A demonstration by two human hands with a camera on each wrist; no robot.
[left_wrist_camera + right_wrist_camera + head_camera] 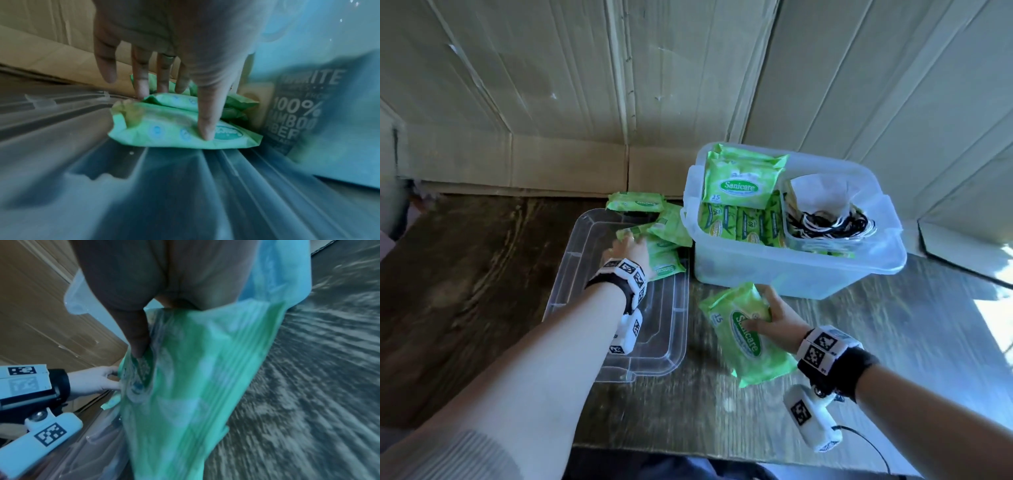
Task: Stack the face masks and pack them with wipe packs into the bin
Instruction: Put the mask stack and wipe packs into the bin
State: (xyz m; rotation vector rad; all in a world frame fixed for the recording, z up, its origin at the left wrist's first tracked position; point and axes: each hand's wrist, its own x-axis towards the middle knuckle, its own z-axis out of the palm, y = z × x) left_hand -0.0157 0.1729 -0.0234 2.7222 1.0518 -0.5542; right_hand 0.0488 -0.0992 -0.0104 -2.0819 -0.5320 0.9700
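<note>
A person's right hand (774, 317) clamps a green plastic wipe pack (748, 334), thumb on its printed face and fingers curled under the far edge, holding it above the dark wood-grain table (859, 342) just in front of the translucent plastic bin (791, 270). The left hand (628, 250) spreads over a loose pile of green wipe packs (666, 246) lying partly on the clear plastic lid (619, 308); its thumb presses the nearest pack, fingers straddling it, grip not yet closed. Inside the bin, more wipe packs stand in a row with others on top, beside a small clear tub of face masks (822, 209) with tangled ear loops. The bin looks nearly full, so another slick pack dropped on the heap could slide off or crush the masks.
</note>
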